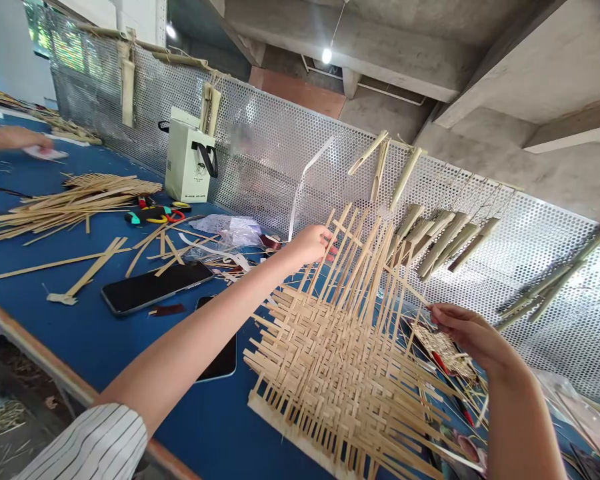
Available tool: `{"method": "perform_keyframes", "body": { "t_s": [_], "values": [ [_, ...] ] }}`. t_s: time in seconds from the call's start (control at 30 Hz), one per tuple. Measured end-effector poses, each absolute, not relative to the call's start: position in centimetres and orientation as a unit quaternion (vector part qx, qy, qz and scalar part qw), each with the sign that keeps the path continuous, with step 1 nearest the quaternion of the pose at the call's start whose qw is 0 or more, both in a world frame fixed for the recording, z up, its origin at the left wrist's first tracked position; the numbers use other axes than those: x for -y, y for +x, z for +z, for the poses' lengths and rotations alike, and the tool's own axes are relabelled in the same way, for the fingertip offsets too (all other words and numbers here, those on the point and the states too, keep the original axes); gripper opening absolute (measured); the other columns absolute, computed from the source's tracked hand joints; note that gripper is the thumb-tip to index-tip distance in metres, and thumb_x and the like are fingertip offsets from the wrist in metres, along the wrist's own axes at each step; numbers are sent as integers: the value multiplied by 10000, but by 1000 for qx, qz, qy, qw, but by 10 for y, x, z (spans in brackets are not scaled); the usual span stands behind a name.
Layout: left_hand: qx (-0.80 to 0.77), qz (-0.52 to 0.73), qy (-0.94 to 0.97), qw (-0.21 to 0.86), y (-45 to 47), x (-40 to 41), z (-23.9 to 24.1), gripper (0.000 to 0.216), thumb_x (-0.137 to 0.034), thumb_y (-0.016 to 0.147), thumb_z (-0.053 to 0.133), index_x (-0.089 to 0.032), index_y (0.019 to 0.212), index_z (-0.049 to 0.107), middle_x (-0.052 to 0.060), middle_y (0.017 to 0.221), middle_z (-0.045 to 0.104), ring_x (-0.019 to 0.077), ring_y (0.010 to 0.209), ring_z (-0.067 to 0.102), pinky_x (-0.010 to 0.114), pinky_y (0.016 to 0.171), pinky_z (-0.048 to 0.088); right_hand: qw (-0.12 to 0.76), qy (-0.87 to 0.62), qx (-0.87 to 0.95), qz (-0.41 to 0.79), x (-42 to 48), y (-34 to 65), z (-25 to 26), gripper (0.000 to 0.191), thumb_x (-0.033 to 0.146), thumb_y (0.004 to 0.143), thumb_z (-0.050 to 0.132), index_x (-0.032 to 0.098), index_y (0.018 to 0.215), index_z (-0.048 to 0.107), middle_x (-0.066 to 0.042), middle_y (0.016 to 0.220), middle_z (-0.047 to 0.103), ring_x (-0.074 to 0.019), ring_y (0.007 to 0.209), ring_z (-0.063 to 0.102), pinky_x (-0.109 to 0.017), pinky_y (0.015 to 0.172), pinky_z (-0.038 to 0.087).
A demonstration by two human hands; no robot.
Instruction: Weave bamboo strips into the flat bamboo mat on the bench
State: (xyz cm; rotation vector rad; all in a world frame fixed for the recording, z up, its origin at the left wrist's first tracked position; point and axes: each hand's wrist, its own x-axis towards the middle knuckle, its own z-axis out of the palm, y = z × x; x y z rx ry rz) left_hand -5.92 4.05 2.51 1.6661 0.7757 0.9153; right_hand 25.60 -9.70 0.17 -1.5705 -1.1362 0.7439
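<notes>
A half-woven bamboo mat [330, 353] lies on the blue table, its long loose strips [363, 267] fanning up and away at the far side. My left hand [311, 245] is closed at the left of these raised strips, fingers around a strip there; its fingertips are partly hidden. Between finger and thumb, my right hand [463, 328] pinches the right end of a thin bamboo strip [409, 288]. That strip slants across the upright ones, passing among them, above the tight weave. A pale flat bar [295, 430] runs along the mat's near edge.
Two phones, one black [155, 288] and one partly under my left arm [223, 357], lie left of the mat. Beyond are pliers [155, 215], a strip pile [80, 200] and a paper bag [187, 160]. Another person's hand [30, 141] holds something white. A perforated metal screen [270, 160] stands behind.
</notes>
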Motion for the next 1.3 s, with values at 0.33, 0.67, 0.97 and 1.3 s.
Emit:
{"method": "perform_keyframes", "body": {
  "t_s": [0.33,0.67,0.97,1.3],
  "values": [
    [-338,396,681,514,-60,-41,26,297,52,640,493,-109,888,516,87,868,611,162,690,625,228,509,406,514,-649,473,302,97,258,0,337,340,426,829,199,712,721,-28,649,642,-148,623,550,-220,522,431],
    [-332,406,672,522,-63,-45,27,220,37,577,611,-96,742,554,29,671,598,136,641,594,295,618,493,513,-650,481,289,97,255,1,330,353,410,828,200,681,716,-32,647,632,-162,623,553,-239,525,436],
    [-299,419,702,492,-63,-52,22,235,-2,525,643,-63,747,596,42,674,604,129,589,587,312,591,511,507,-660,471,292,97,255,2,353,363,393,832,205,688,719,-21,640,643,-152,628,548,-236,550,428],
    [-308,420,698,491,-65,-52,22,249,-6,506,658,-63,743,609,34,660,602,136,589,592,311,587,510,499,-671,474,276,97,254,3,364,404,399,822,206,688,724,-38,648,645,-169,627,563,-253,542,444]
  ]
}}
